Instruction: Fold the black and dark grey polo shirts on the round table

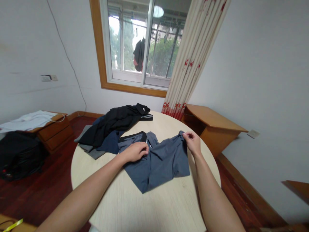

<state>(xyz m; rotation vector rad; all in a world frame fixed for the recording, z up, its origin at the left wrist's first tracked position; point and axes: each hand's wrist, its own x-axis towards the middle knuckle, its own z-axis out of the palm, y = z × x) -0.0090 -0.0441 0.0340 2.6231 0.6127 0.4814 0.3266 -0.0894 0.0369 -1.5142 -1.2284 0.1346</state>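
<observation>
A grey-blue garment [161, 164] with a black band along one edge lies partly bunched on the round table. It may be shorts, but its folds hide the full shape. My left hand [136, 151] rests over its left part, fingers curled and pinching the cloth near the black band. At the upper right corner, my right hand [192, 141] grips the fabric between thumb and fingers, lifting it slightly. A small white mark shows on the cloth between my hands.
Dark clothes [111, 125] in black, navy and grey are heaped at the far left of the pale round table [149, 212]. Beyond stand a wooden desk [214, 119] on the right and a low drawer cabinet [56, 135] on the left. A black bag [21, 154] sits beside the cabinet.
</observation>
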